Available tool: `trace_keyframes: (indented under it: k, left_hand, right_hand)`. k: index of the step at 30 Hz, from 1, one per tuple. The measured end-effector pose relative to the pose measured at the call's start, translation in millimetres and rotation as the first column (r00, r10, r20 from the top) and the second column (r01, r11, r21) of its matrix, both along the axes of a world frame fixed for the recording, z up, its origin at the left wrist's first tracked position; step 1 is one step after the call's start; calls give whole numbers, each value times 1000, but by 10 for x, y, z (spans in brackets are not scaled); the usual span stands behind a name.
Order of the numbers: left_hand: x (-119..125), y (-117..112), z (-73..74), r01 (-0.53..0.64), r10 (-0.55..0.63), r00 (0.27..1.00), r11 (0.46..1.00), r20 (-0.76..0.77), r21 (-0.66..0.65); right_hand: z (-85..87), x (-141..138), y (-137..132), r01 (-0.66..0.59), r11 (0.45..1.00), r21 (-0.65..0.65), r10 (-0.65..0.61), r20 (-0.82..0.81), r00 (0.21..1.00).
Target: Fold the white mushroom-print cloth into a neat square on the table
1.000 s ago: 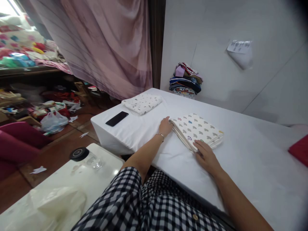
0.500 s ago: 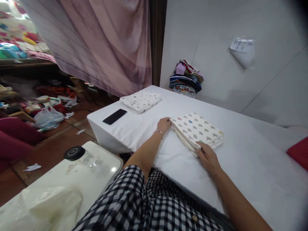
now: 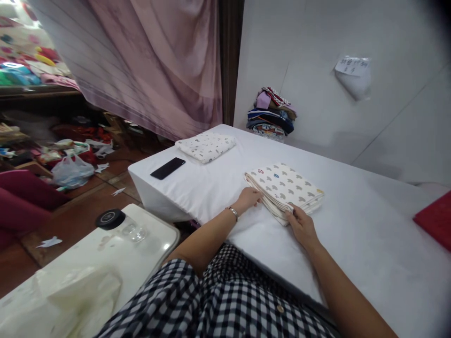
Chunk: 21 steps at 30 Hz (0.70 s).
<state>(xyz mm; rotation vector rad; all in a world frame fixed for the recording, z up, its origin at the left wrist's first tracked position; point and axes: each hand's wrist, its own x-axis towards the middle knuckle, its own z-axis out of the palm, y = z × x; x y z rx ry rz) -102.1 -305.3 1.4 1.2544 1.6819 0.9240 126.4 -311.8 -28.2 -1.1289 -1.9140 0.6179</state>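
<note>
A folded cream cloth (image 3: 287,185) printed with small grey and coloured shapes lies in a thick stack on the white-covered table (image 3: 352,244). My left hand (image 3: 251,197), with a bracelet at the wrist, is at the stack's near-left edge, fingertips tucked against the layers. My right hand (image 3: 300,224) holds the stack's near corner, thumb on top. Both forearms reach out over my checked clothing.
A second folded patterned cloth (image 3: 206,144) and a black phone (image 3: 168,168) lie at the table's far-left end. A pile of coloured clothes (image 3: 271,115) sits against the wall. A red item (image 3: 435,218) is at the right. A low white table (image 3: 88,263) with a glass (image 3: 132,231) stands to my left.
My left hand has slid from the stack's far-left corner back along its edge towards me. My right hand has closed in on the near corner. The stack has shifted slightly.
</note>
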Motion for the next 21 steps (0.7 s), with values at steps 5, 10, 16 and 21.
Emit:
trace_keyframes:
  k: [5,10,16,21]
  left_hand:
    - [277,-217,53,128,-86,953,983,291,-131]
    - [388,-267,-10,-68,87,942,995,324,-70]
    - [298,-79,-38,-179,190,960,981,208,-72]
    - [210,92,-37,-233,241,957,970,161,-67]
  right_hand:
    - [44,-10,-5,2,999,-54,-4,-41,999]
    - [87,-20,-8,0,997,-71,-4,-59,998]
    - [79,-27,-17,-6,999,-43,3,-73,997]
    - [35,-7,7,-34,999,17,35,-64,997]
